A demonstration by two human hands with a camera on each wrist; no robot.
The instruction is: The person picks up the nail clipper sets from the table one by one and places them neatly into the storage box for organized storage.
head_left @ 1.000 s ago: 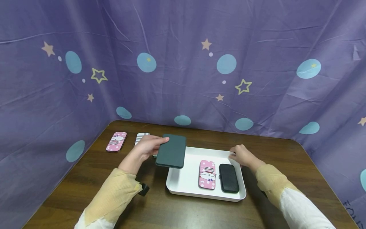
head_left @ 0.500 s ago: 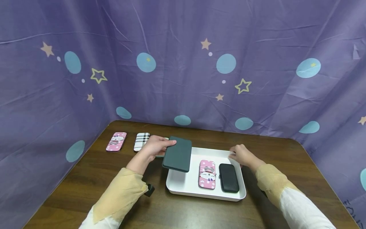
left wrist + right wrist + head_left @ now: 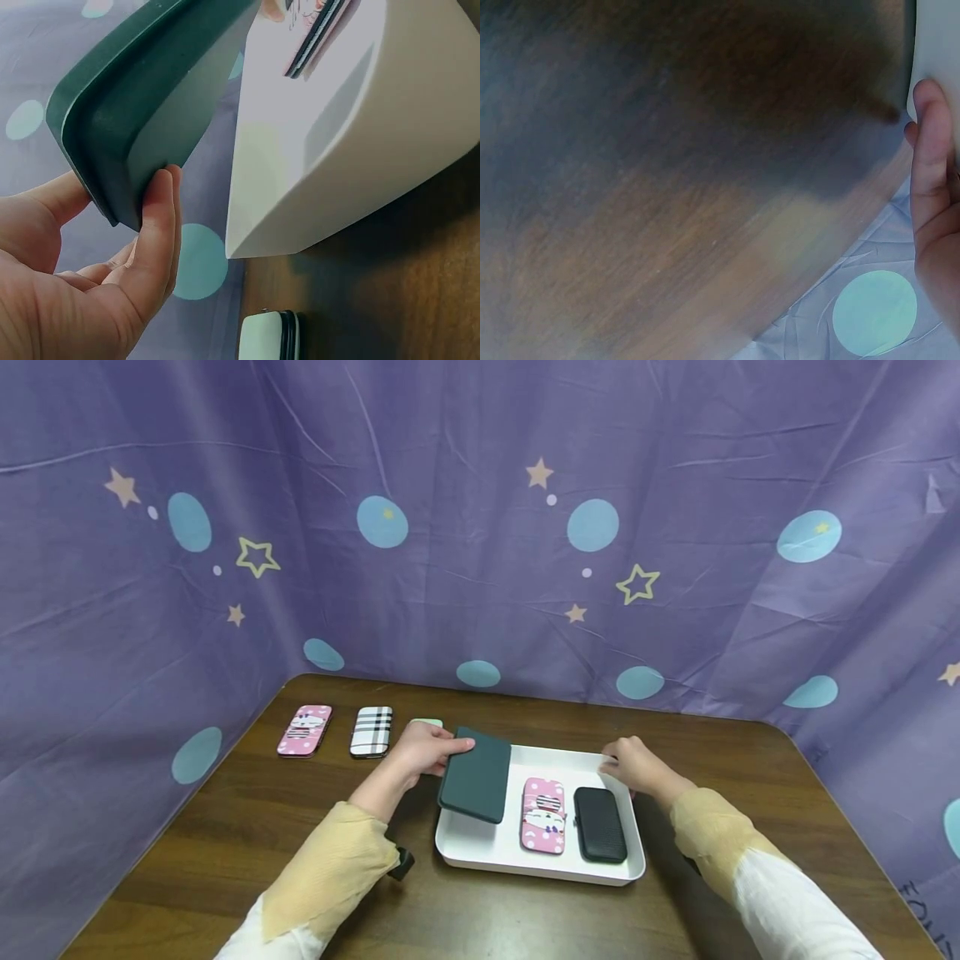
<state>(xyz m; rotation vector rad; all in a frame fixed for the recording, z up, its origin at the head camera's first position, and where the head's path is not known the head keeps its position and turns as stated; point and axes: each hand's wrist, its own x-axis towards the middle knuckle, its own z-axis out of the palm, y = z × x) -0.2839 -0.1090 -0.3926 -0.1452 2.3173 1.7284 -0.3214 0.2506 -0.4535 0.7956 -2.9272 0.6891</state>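
Observation:
My left hand [image 3: 422, 752] pinches a flat dark green case [image 3: 478, 777] by its left edge, thumb on top and fingers beneath. The case [image 3: 142, 97] is tilted and held over the left part of a white tray [image 3: 480, 852]; in the left wrist view a gap shows between them. Inside the tray lie a pink case with a cartoon cat [image 3: 543, 817] and a textured black case [image 3: 600, 825]. My right hand [image 3: 637, 766] grips the tray's far right corner. In the right wrist view its fingers [image 3: 932, 142] lie along the tray's outer wall.
Left of the tray on the wooden table [image 3: 225, 827] lie another pink case [image 3: 304, 731] and a plaid case [image 3: 371, 732]. A pale green case [image 3: 261, 337] is mostly hidden behind my left hand in the head view. A purple curtain [image 3: 480, 527] hangs behind the table.
My left hand has moved right and toward me with the dark green case, bringing it further over the tray. The plaid case has come into full view. My right hand stays put.

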